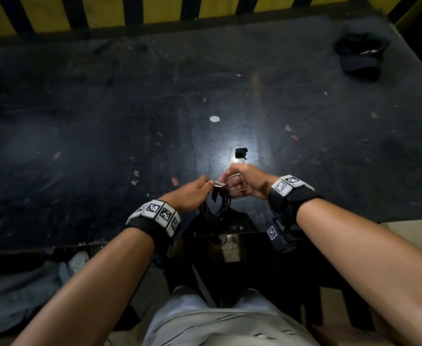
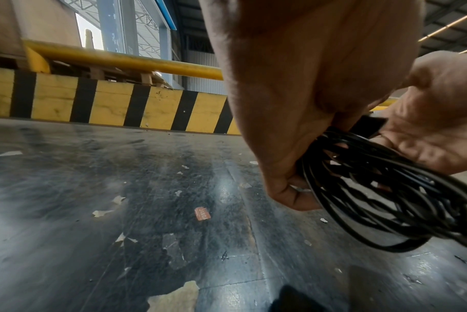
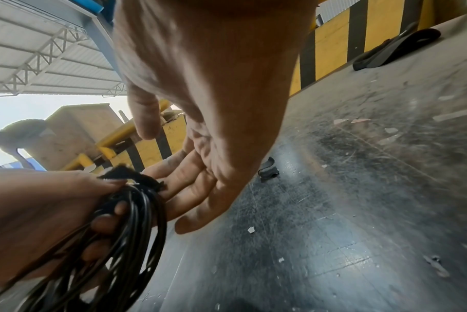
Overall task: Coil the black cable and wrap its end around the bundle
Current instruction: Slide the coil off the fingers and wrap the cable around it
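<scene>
The black cable (image 1: 214,208) is wound into a bundle of several loops and hangs in the air just above the near edge of the worktop (image 1: 105,121), held at its top. A black strap (image 3: 128,176) sits at the top of the loops, where both hands meet.

The left hand (image 1: 192,194) grips the bundle: in the right wrist view its fingers (image 3: 104,223) curl through the loops and its thumb presses on top beside the strap. In the left wrist view the same hand (image 2: 293,95) is clamped on the coil (image 2: 387,190), whose loops fan out below it.

The right hand (image 1: 244,181) is at the top of the bundle from the other side. Its fingers (image 3: 189,190) are mostly straight and spread, lying against the strap and the upper loops; whether the thumb and forefinger pinch the strap cannot be told.

Beyond the hands, a small black piece (image 1: 241,152) lies alone on the worktop, in a bright patch of reflected light. A black cap (image 1: 359,54) rests at the far right corner. The dark surface is scuffed and dotted with bits of torn tape. A yellow and black striped barrier (image 2: 106,101) runs along its far edge.
</scene>
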The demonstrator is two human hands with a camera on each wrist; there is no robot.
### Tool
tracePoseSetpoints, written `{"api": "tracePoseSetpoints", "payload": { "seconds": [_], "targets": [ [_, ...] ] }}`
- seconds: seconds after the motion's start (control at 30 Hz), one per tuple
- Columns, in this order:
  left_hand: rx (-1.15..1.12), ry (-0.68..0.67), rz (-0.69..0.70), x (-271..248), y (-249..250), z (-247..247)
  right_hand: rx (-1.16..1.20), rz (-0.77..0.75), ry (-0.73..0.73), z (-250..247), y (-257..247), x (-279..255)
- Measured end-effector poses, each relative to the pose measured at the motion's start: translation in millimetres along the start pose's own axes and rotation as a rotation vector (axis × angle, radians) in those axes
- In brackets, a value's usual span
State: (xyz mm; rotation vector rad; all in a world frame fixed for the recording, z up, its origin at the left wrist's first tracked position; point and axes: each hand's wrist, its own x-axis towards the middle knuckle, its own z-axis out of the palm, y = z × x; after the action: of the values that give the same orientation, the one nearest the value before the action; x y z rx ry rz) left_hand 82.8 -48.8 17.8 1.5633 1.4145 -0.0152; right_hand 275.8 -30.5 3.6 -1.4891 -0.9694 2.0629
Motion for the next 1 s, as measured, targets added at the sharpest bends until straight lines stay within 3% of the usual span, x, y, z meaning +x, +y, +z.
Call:
{"api": "tracePoseSetpoints", "payload": {
  "seconds": [0.23,0.57,1.0],
  "targets": [
    [0.039,0.005,-0.003,-4,3,0,-0.184,-0.102,-0.032,-5,6,-6],
    [0.020,-0.069,-0.051,-6,5,1,-0.224,-0.046,-0.059,-6,3,-5],
    [0.012,-0.010,-0.011,-2,3,3,-0.343,-0.004,-0.042,-5,9,0]
  ]
}}
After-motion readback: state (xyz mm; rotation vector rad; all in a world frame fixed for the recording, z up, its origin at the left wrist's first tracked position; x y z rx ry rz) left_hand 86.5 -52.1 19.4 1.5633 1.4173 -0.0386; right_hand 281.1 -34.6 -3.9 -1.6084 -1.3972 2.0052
